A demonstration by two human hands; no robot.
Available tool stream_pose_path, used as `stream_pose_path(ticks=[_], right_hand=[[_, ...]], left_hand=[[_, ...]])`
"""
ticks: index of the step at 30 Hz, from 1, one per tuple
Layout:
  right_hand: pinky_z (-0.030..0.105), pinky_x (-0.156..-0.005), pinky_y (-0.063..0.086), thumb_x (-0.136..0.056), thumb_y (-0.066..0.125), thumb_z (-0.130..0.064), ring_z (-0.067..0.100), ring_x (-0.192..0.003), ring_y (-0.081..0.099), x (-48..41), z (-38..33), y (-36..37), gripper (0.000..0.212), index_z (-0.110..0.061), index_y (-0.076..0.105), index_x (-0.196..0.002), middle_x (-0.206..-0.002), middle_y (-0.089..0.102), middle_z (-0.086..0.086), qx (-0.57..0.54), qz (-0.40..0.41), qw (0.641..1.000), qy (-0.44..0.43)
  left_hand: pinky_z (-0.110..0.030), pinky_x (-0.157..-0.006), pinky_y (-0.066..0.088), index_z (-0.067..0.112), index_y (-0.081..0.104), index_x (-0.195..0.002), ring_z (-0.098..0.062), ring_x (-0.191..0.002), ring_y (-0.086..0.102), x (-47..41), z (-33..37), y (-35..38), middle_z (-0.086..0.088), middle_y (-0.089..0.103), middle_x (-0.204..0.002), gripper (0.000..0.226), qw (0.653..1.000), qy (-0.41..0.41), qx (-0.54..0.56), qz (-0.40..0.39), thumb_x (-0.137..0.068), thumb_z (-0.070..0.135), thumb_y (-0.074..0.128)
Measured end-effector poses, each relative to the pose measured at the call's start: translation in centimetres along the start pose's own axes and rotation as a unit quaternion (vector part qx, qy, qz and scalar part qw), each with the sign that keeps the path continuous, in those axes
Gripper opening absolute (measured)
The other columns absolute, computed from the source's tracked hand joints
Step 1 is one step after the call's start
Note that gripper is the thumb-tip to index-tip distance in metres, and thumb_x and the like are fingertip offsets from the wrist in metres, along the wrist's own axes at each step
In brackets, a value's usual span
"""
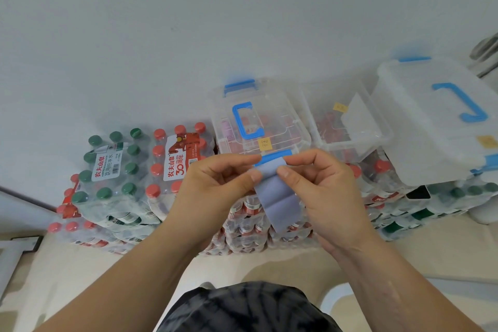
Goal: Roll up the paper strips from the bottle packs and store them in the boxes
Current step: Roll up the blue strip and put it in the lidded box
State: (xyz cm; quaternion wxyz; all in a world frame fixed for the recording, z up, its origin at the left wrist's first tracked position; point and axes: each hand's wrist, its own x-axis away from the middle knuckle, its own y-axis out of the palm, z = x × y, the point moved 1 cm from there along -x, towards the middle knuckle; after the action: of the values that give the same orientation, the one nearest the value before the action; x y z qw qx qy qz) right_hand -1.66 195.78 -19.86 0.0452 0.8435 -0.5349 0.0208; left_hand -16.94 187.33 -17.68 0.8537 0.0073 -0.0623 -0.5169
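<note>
A grey-blue paper strip [279,198] hangs between my two hands, creased across in a few places, its top end curled over. My left hand [215,183] pinches the strip's top left edge and my right hand [320,183] pinches its top right edge, thumbs facing each other. Just behind the hands stands a closed clear box with a blue handle [256,118] on top of the bottle packs [250,224]. To its right is an open clear box [347,121] holding a white sheet.
Shrink-wrapped packs with green caps [113,170] and red caps [175,156] stand at the left against the wall. A loose clear lid with a blue handle [442,121] lies at the right over more packs. Pale floor lies in front.
</note>
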Motion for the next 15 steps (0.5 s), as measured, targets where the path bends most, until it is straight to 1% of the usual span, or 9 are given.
stream_pose_path(ticks=[1,3,5,7,9,11,12,14,15], right_hand=[[0.036,-0.079,0.060,-0.089,0.073,-0.009,0.021,-0.088,0.076,0.01,-0.02,0.02,0.010,-0.017,0.071,-0.094,-0.090,0.080,0.002,-0.003,-0.001,1.000,-0.003],[0.031,-0.075,0.060,-0.089,0.074,-0.010,0.020,-0.087,0.077,0.06,0.00,0.07,0.010,-0.017,0.071,-0.093,-0.089,0.080,0.002,-0.011,-0.007,1.000,-0.009],[0.026,-0.072,0.059,-0.086,0.075,-0.018,0.016,-0.083,0.076,0.12,-0.11,0.12,0.005,-0.017,0.071,-0.089,-0.086,0.079,0.001,-0.023,-0.012,1.000,-0.016],[0.024,-0.071,0.058,-0.083,0.074,-0.027,0.015,-0.079,0.074,0.11,-0.12,0.16,0.012,-0.016,0.071,-0.086,-0.083,0.077,0.002,-0.026,-0.015,0.999,-0.021],[0.026,-0.071,0.058,-0.086,0.075,-0.022,0.017,-0.078,0.074,-0.03,-0.03,0.13,0.010,-0.014,0.070,-0.085,-0.082,0.076,0.005,-0.019,-0.015,1.000,-0.020],[0.028,-0.069,0.058,-0.087,0.075,-0.017,0.018,-0.077,0.073,-0.09,0.08,0.07,0.009,-0.012,0.069,-0.083,-0.081,0.076,0.006,-0.011,-0.013,1.000,-0.020],[0.031,-0.069,0.059,-0.086,0.076,-0.020,0.019,-0.076,0.073,-0.12,0.10,0.03,0.011,-0.013,0.069,-0.082,-0.081,0.076,0.007,-0.007,-0.010,1.000,-0.022],[0.037,-0.070,0.060,-0.080,0.077,-0.030,0.020,-0.075,0.072,-0.13,0.10,-0.08,0.017,-0.015,0.069,-0.078,-0.081,0.075,0.007,-0.001,-0.005,1.000,-0.025],[0.037,-0.070,0.060,-0.077,0.076,-0.033,0.019,-0.075,0.071,-0.12,0.10,-0.15,0.019,-0.015,0.069,-0.077,-0.081,0.075,0.006,-0.001,-0.004,1.000,-0.026]], left_hand=[[-0.033,-0.072,0.061,0.004,0.074,-0.100,-0.024,-0.085,0.074,-0.01,-0.02,0.05,-0.012,0.077,-0.090,0.022,1.000,-0.005,0.002,0.000,-0.079,0.002,0.071],[-0.032,-0.072,0.061,0.001,0.074,-0.100,-0.026,-0.085,0.075,-0.07,-0.04,0.04,-0.012,0.078,-0.092,0.019,1.000,-0.006,-0.010,0.003,-0.082,-0.002,0.069],[-0.033,-0.077,0.061,0.007,0.077,-0.094,-0.025,-0.088,0.075,-0.13,-0.02,-0.05,-0.009,0.078,-0.091,0.018,0.999,0.004,-0.039,0.008,-0.081,-0.003,0.071],[-0.035,-0.082,0.061,0.016,0.079,-0.088,-0.023,-0.089,0.075,-0.10,0.03,-0.11,-0.006,0.079,-0.089,0.022,0.998,0.008,-0.061,0.012,-0.079,-0.004,0.074],[-0.042,-0.083,0.061,0.019,0.080,-0.086,-0.029,-0.090,0.074,-0.10,-0.07,-0.16,-0.008,0.078,-0.088,0.025,0.998,0.009,-0.065,0.013,-0.079,-0.004,0.075],[-0.046,-0.083,0.061,0.017,0.080,-0.089,-0.036,-0.092,0.071,-0.10,-0.17,-0.13,-0.013,0.077,-0.089,0.026,0.998,0.007,-0.058,0.009,-0.079,-0.006,0.074],[-0.044,-0.082,0.061,0.016,0.079,-0.092,-0.035,-0.091,0.071,-0.10,-0.19,-0.10,-0.013,0.077,-0.090,0.027,0.999,0.004,-0.051,0.005,-0.079,-0.007,0.073],[-0.040,-0.082,0.061,0.013,0.076,-0.103,-0.028,-0.090,0.072,-0.07,-0.21,-0.11,-0.011,0.077,-0.093,0.029,0.999,-0.012,-0.038,-0.009,-0.083,-0.007,0.069],[-0.042,-0.082,0.060,0.011,0.074,-0.108,-0.027,-0.093,0.073,-0.05,-0.25,-0.12,-0.010,0.077,-0.096,0.029,0.999,-0.021,-0.036,-0.019,-0.085,-0.005,0.068]])
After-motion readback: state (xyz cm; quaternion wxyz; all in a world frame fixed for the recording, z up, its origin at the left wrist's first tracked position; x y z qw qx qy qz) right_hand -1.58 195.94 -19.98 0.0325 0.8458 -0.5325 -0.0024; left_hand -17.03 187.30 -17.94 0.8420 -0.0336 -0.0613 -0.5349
